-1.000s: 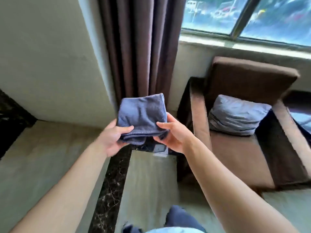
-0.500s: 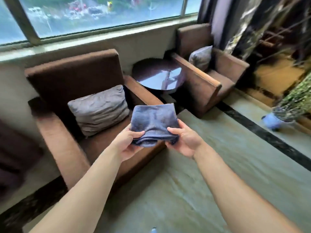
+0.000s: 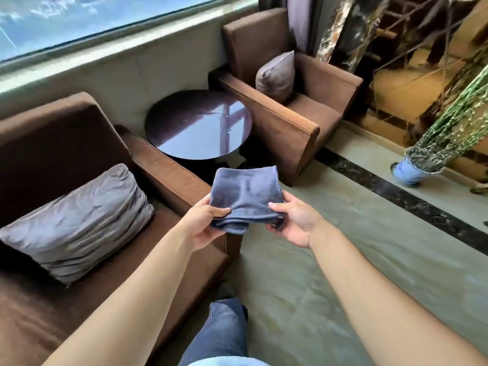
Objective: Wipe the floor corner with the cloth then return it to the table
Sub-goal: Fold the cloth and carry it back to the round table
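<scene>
The view has swung from the curtained wall corner to the round bench (image 3: 198,125), now at upper centre, so returning looks underway. Left hand (image 3: 203,223) and right hand (image 3: 295,220) each pinch the folded cloth (image 3: 247,198) at mid-frame. Count: 1 cloth, 1 bench, 2 armchairs, 2 cushions.

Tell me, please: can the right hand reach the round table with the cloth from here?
Probably yes. The right hand holds the folded cloth together with the left hand, just short of the round table. The gap between the two armchairs looks open, and the tabletop is bare.
</scene>
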The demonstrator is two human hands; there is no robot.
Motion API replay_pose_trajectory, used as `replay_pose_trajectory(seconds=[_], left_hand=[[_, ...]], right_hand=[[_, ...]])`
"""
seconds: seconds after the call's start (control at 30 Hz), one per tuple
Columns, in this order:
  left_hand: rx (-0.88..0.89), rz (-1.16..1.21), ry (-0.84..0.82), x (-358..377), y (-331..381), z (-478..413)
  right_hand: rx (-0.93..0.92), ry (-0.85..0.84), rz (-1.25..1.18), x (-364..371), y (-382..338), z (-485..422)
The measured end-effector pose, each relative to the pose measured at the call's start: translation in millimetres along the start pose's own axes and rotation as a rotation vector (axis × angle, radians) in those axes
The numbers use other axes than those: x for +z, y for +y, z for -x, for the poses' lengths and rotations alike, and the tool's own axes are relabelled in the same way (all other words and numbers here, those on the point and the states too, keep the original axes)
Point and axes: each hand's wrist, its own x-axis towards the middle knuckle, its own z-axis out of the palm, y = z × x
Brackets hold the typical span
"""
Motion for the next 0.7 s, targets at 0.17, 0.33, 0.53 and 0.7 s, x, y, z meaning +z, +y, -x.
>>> replay_pose_trajectory(seconds=[0.17, 0.33, 0.53, 0.7], left_hand=[[-0.049, 0.031, 0.027, 0.9, 72.2, -118.8], [-0.097, 0.014, 0.063, 2.7, 139.3, -224.6], [-0.112, 0.171, 0.229, -42.8, 187.6, -376.0], [-0.027, 0.505, 0.525, -87.6, 189.4, -496.8]], right_hand=[[0.030, 0.007, -0.004, 3.1, -86.4, -110.7], [0.108, 0.039, 0.007, 1.3, -158.9, -215.3], [0.290, -0.016, 0.220, 20.9, -224.7, -420.2], [0.476, -0.155, 0.500, 46.6, -250.1, -600.5]])
